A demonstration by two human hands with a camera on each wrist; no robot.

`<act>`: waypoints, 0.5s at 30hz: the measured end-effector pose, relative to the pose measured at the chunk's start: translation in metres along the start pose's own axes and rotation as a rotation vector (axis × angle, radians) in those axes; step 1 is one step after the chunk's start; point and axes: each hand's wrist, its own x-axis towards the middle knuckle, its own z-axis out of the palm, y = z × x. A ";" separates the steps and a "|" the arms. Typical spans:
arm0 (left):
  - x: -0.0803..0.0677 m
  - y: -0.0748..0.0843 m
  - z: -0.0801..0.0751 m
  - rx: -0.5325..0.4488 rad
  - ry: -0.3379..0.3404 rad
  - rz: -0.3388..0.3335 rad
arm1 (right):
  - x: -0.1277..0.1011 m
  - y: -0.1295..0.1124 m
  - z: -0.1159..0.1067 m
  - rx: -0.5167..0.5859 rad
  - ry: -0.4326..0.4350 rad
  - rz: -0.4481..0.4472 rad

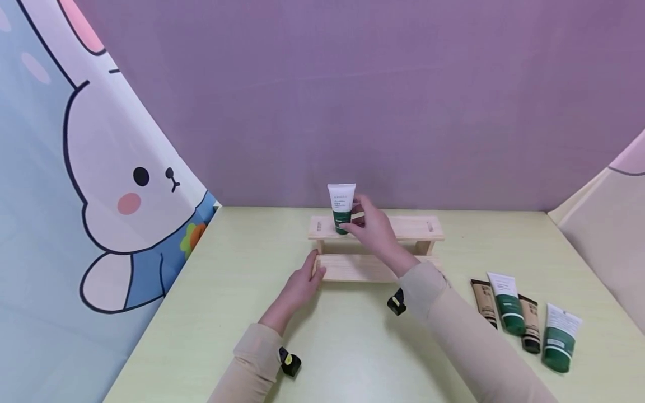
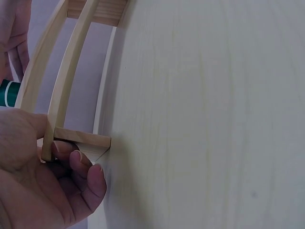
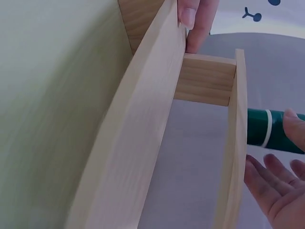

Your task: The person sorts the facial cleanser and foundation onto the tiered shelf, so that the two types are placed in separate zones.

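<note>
A two-step pale wooden rack (image 1: 363, 268) stands toward the back of the table. On the left end of its upper step is a squeeze tube (image 1: 341, 197), white above and green at the cap, standing cap down. My right hand (image 1: 375, 228) holds this tube low on its right side, between thumb and fingers. With my left hand (image 1: 300, 284) I grip the left end of the lower step; in the left wrist view the fingers (image 2: 90, 183) curl beneath the board. The right wrist view shows the tube's green cap (image 3: 258, 127) right at the upper board.
To the right on the table (image 1: 232, 336) lie two tan tubes with black caps, one tan tube (image 1: 485, 301) at the left and another tan tube (image 1: 529, 323), alongside a white-and-green tube (image 1: 506, 302) and a larger one (image 1: 561, 337). A purple cloth (image 1: 353, 106) hangs behind.
</note>
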 end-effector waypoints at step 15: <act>-0.002 -0.006 0.001 0.007 -0.004 0.009 | -0.073 0.022 -0.053 -0.224 0.055 -0.114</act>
